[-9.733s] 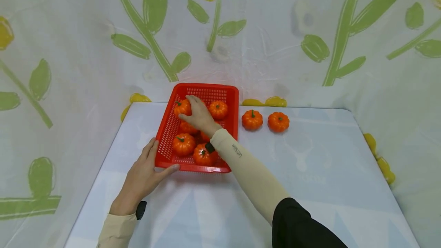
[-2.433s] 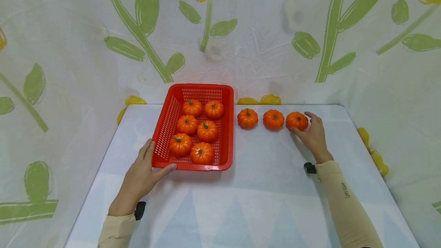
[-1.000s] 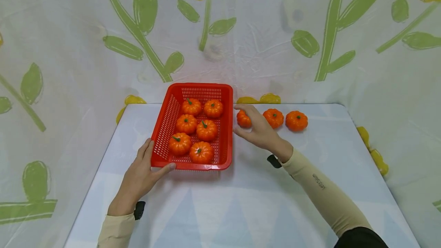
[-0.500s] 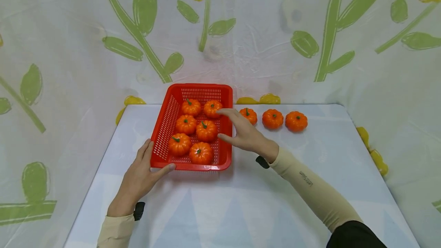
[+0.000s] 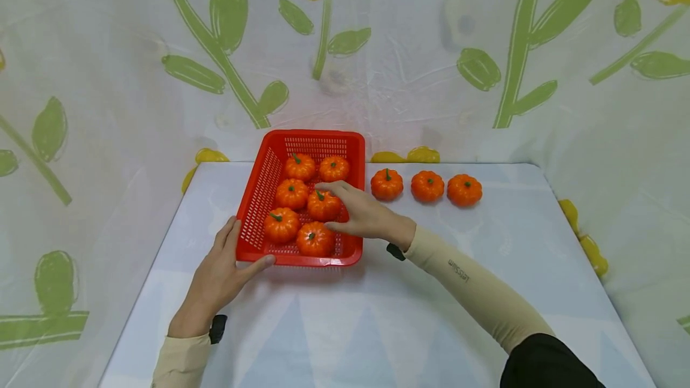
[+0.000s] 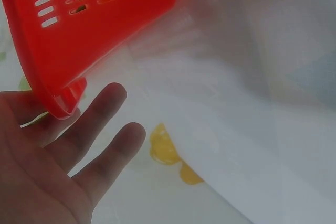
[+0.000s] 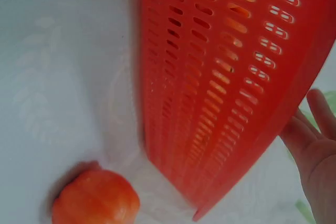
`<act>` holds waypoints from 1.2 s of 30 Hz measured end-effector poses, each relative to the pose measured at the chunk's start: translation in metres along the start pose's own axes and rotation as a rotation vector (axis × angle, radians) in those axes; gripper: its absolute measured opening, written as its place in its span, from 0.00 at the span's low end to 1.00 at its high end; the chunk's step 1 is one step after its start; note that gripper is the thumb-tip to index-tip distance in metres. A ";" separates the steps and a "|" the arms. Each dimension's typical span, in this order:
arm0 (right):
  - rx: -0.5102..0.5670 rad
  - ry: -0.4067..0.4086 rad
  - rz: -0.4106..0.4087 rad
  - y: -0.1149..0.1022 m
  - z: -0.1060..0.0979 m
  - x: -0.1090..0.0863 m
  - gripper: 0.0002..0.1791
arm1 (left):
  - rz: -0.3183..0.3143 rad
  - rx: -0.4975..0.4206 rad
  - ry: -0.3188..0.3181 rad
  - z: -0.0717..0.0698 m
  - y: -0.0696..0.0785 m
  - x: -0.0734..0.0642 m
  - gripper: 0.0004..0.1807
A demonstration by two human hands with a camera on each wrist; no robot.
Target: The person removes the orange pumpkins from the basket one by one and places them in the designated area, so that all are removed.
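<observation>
A red perforated basket (image 5: 302, 260) on the table holds several orange toy pumpkins (image 5: 283, 225) with green stems. My left hand (image 5: 218, 277) rests at its near left corner, thumb along the front rim. In the left wrist view, that hand's (image 6: 47, 166) extended fingers lie beside the basket's rim. Over the right side of the basket reaches my right hand (image 5: 363, 211), its thumb and fingers spread about a pumpkin (image 5: 322, 206) there, not closed on it. The right wrist view has the basket wall (image 7: 210, 77) and part of my right hand (image 7: 317, 161) beyond its rim.
Three more pumpkins stand in a row to the right of the basket: a near one (image 5: 387, 184), a middle one (image 5: 427, 187) and an outer one (image 5: 465, 190). Behind the table (image 5: 431, 292) hangs a flower-patterned white cloth (image 5: 409, 94).
A third pumpkin has joined the row on the table, where my right hand held it 2.4 seconds ago. Since then that hand has swung left over the basket. My left hand stays put.
</observation>
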State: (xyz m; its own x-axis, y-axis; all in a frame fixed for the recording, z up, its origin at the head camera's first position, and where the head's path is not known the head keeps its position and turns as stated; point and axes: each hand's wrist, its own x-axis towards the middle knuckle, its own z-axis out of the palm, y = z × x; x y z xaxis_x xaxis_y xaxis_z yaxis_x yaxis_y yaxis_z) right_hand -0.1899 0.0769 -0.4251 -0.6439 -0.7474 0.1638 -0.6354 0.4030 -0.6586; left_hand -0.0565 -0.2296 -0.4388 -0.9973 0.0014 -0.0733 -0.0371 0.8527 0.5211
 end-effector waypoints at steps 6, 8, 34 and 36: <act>-0.026 -0.136 -0.018 -0.004 0.010 0.013 0.46 | 0.005 -0.001 0.003 0.000 0.000 0.001 0.66; -0.046 -0.194 -0.024 -0.004 0.013 0.016 0.45 | 0.004 -0.004 0.001 0.000 0.000 0.001 0.66; -0.293 -0.455 -0.013 -0.010 0.034 0.017 0.42 | 0.010 -0.003 -0.008 0.000 -0.001 -0.001 0.66; -0.298 -0.447 -0.018 -0.010 0.035 0.017 0.41 | 0.011 -0.002 -0.006 -0.001 -0.001 -0.001 0.66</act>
State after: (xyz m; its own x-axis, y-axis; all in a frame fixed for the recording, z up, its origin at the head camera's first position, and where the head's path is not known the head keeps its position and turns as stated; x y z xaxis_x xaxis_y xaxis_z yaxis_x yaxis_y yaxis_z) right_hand -0.1798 0.0416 -0.4413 -0.4284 -0.8815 -0.1985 -0.7801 0.4717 -0.4110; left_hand -0.0559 -0.2308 -0.4385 -0.9973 0.0143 -0.0726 -0.0259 0.8514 0.5239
